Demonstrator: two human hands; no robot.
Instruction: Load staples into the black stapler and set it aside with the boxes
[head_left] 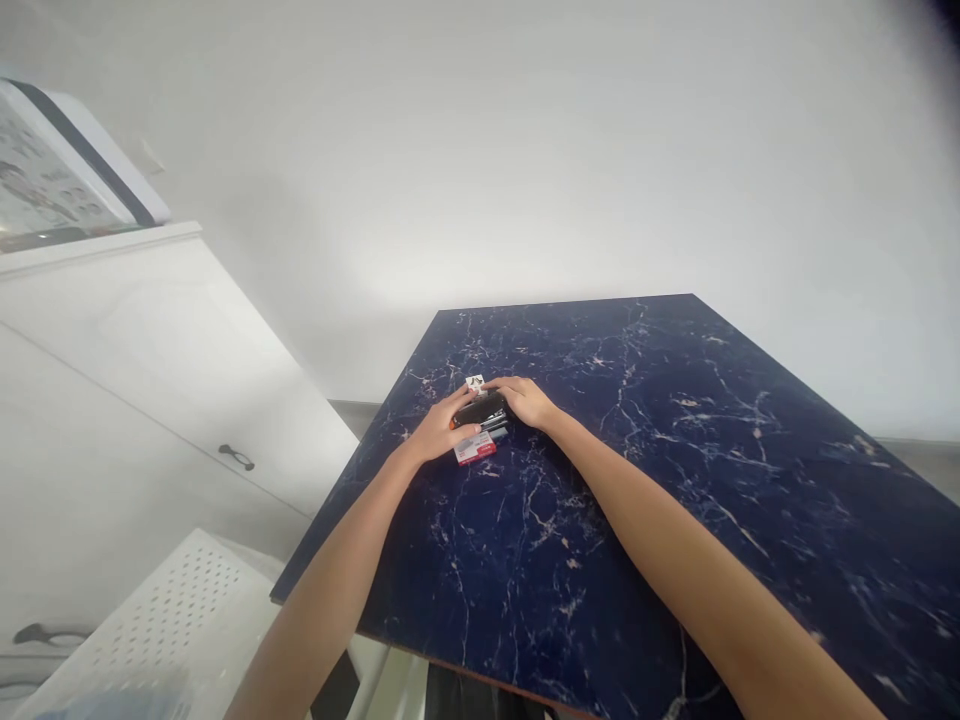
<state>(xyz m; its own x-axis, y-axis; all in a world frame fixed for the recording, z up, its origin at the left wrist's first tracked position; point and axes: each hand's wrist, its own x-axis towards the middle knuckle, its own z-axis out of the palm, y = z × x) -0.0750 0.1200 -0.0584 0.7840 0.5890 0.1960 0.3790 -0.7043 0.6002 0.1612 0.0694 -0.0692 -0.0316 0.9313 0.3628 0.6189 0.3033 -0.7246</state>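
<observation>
A glossy black object (pixel 481 408), its exact kind too small to make out, lies on the dark blue marbled table (pixel 622 480). My left hand (pixel 442 428) is closed round its left end, thumb on the near side and fingers on the far side. From the right, my right hand (pixel 527 398) curls over its far right edge, fingertips close to a small white tag (pixel 475 382). Under my left thumb, a red and white printed card (pixel 476 450) shows at the near side. A bit of orange shows beside my left fingers.
White cabinets (pixel 150 380) with dark handles stand at the left, with a white and grey box (pixel 75 160) on top. A perforated white plastic bin (pixel 165 610) sits low beside the table's left edge. A plain pale wall (pixel 525 150) rises behind the table.
</observation>
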